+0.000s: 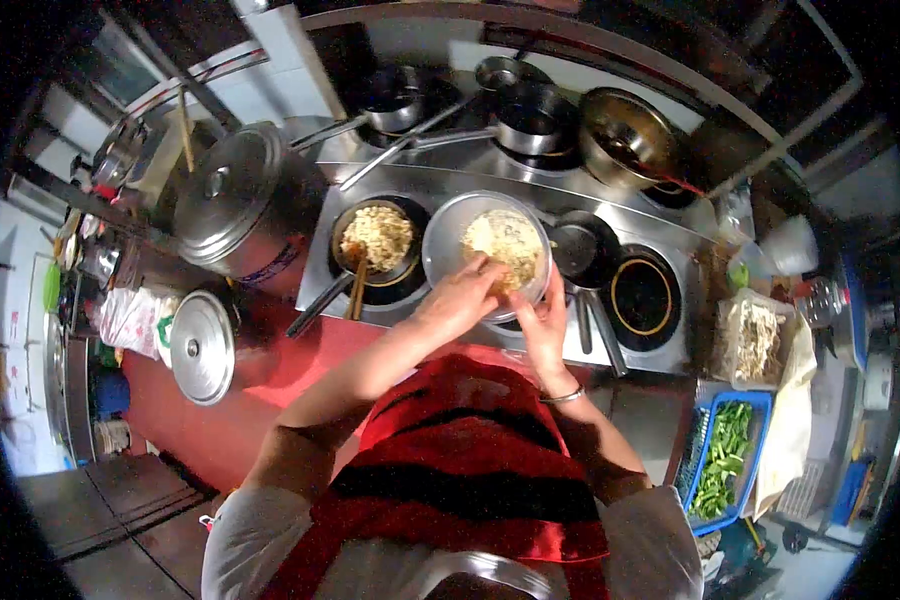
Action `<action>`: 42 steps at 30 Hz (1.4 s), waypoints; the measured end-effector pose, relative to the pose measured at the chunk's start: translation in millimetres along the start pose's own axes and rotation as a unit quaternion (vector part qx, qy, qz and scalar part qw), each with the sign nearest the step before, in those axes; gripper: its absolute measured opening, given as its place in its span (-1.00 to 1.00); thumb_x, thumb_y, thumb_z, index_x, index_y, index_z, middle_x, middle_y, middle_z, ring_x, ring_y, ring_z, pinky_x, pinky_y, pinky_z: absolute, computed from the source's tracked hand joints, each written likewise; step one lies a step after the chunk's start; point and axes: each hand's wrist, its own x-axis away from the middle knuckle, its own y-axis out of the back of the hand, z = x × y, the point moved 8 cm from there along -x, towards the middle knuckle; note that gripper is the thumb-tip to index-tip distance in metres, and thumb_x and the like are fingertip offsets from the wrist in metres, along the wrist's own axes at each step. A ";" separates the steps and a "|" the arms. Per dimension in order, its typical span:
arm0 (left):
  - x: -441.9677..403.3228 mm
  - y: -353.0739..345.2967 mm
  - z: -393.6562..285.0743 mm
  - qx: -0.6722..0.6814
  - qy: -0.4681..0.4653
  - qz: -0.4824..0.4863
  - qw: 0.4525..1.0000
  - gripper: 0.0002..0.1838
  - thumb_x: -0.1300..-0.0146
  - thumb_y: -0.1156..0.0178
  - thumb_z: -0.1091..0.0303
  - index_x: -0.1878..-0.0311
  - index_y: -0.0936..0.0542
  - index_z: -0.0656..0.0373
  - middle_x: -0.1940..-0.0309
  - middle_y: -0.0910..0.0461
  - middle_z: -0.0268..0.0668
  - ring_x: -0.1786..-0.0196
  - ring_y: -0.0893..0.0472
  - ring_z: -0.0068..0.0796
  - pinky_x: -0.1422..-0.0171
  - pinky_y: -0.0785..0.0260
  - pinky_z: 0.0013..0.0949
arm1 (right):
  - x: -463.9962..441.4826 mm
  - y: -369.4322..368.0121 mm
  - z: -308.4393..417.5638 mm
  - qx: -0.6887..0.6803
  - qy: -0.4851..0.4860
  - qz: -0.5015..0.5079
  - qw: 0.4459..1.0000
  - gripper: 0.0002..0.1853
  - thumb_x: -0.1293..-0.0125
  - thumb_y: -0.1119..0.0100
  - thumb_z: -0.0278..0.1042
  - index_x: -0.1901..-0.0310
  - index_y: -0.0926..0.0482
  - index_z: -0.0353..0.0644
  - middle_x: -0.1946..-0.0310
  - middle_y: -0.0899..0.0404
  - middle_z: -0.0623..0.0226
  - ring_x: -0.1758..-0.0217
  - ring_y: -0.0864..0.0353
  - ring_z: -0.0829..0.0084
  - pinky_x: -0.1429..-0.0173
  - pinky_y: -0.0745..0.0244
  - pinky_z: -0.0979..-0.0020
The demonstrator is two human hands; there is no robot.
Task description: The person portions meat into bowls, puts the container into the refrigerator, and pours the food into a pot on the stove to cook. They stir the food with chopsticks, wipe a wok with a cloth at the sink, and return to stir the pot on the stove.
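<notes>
A wide metal bowl (444, 232) holds pale yellow, noodle-like food (505, 240). My left hand (460, 300) reaches over the near side of the bowl, its fingers closed together in the food. At the lower right rim, my right hand (542, 328) grips the bowl, thumb inside and fingers along the outer wall. Left of the bowl, a frying pan (417, 222) on a burner contains similar pale food (378, 236) with a brown patch. Wooden chopsticks (357, 292) rest in that pan, sticking out toward me. Exactly what lies between my left fingertips is partly hidden.
Right of the bowl are a small black pan (582, 245) and a burner (642, 300). Several pots line the back, beside a big wok (625, 135). A lidded stockpot (232, 195) stands left; a blue basket (767, 420) of greens (727, 460) sits right.
</notes>
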 end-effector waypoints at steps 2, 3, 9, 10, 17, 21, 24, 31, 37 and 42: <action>2.7 3.7 16.1 0.036 -0.007 0.001 0.999 -0.55 -0.15 -0.16 0.47 -0.15 -0.43 0.05 -0.13 -0.37 -0.10 -0.14 -0.46 0.03 -0.22 -0.36 -0.11 | -3.4 -22.9 -5.7 -0.025 -0.008 0.010 1.000 -0.25 -0.23 -0.21 -0.57 -0.41 -0.08 -0.12 -0.14 -0.35 0.28 -0.17 -0.48 0.33 -0.18 -0.50 0.39; 4.9 10.2 25.9 0.031 -0.023 -0.008 0.999 -0.54 -0.15 -0.15 0.46 -0.17 -0.44 0.05 -0.14 -0.37 -0.10 -0.12 -0.48 0.01 -0.20 -0.38 -0.11 | -5.6 -33.8 -9.1 -0.027 -0.008 0.008 1.000 -0.25 -0.23 -0.21 -0.56 -0.41 -0.08 -0.12 -0.13 -0.35 0.27 -0.17 -0.48 0.34 -0.18 -0.49 0.40; 2.9 59.6 80.0 0.066 -0.053 0.021 0.996 -0.57 -0.17 -0.13 0.47 -0.15 -0.51 0.03 -0.05 -0.37 -0.12 -0.08 -0.51 -0.07 -0.18 -0.40 -0.18 | -29.5 -101.1 -29.8 0.040 0.046 -0.008 0.998 -0.23 -0.22 -0.22 -0.58 -0.42 -0.06 -0.16 -0.07 -0.34 0.24 -0.09 -0.53 0.35 -0.15 -0.50 0.42; 2.1 68.6 88.6 0.067 -0.050 0.018 0.996 -0.58 -0.17 -0.13 0.48 -0.14 -0.52 0.04 -0.05 -0.38 -0.12 -0.08 -0.51 -0.08 -0.18 -0.40 -0.18 | -34.2 -110.6 -35.5 0.037 0.056 -0.011 0.998 -0.23 -0.22 -0.22 -0.58 -0.41 -0.06 -0.19 -0.06 -0.33 0.24 -0.07 -0.54 0.35 -0.13 -0.51 0.42; -0.4 94.5 165.2 0.021 -0.042 0.038 0.998 -0.59 -0.13 -0.12 0.55 -0.08 -0.53 0.02 -0.08 -0.40 -0.13 -0.11 -0.50 -0.04 -0.22 -0.35 -0.18 | -54.5 -162.0 -86.3 0.072 0.043 -0.043 0.996 -0.23 -0.20 -0.27 -0.54 -0.40 -0.07 -0.23 0.01 -0.33 0.24 0.09 -0.57 0.44 0.12 -0.58 0.54; 2.6 96.0 189.9 0.031 -0.059 0.041 0.997 -0.62 -0.11 -0.12 0.56 -0.03 -0.56 0.04 -0.03 -0.44 -0.13 -0.12 -0.49 -0.06 -0.21 -0.36 -0.18 | -50.7 -181.4 -97.9 0.068 0.040 -0.066 0.995 -0.21 -0.21 -0.28 -0.51 -0.41 -0.06 -0.22 0.00 -0.36 0.22 0.06 -0.57 0.45 0.13 -0.56 0.55; 3.3 93.3 195.3 0.013 -0.074 0.042 0.996 -0.67 -0.12 -0.13 0.52 0.02 -0.59 0.04 0.01 -0.48 -0.14 -0.10 -0.51 -0.06 -0.19 -0.38 -0.17 | -47.6 -181.9 -107.2 0.046 0.017 -0.079 0.996 -0.21 -0.23 -0.27 -0.48 -0.42 -0.04 -0.22 -0.03 -0.38 0.19 0.02 -0.55 0.44 0.11 -0.56 0.49; 6.0 126.6 151.0 -0.059 -0.160 -0.066 0.983 -0.82 -0.25 -0.17 0.28 0.19 -0.65 0.12 0.05 -0.62 -0.24 0.16 -0.65 -0.19 0.10 -0.52 -0.24 | -39.2 -124.0 -157.4 -0.071 -0.144 -0.143 0.977 -0.54 -0.34 -0.05 -0.27 -0.25 -0.27 -0.13 -0.08 -0.49 0.24 -0.04 -0.56 0.35 0.01 -0.55 0.37; 7.0 126.5 207.8 0.311 0.039 -0.143 0.939 -0.88 -0.21 -0.23 0.46 0.23 -0.62 0.29 0.34 -0.67 -0.28 0.30 -0.65 -0.48 0.18 -0.47 -0.44 | -64.3 -15.2 -216.5 0.097 -0.171 -0.137 0.971 -0.78 -0.29 -0.03 -0.51 0.05 -0.42 -0.36 0.03 -0.53 0.03 0.02 -0.57 0.13 -0.06 -0.60 0.18; 42.6 107.9 284.2 0.684 0.204 -0.205 0.670 -0.88 -0.28 -0.18 0.50 0.16 -0.61 0.32 0.22 -0.64 -0.19 0.14 -0.65 -0.41 -0.03 -0.56 -0.38 | -77.5 4.1 -253.4 -0.288 -0.286 -0.283 0.869 -0.76 -0.30 -0.08 -0.50 0.03 -0.41 -0.39 0.08 -0.54 0.02 0.05 -0.59 0.13 -0.06 -0.63 0.21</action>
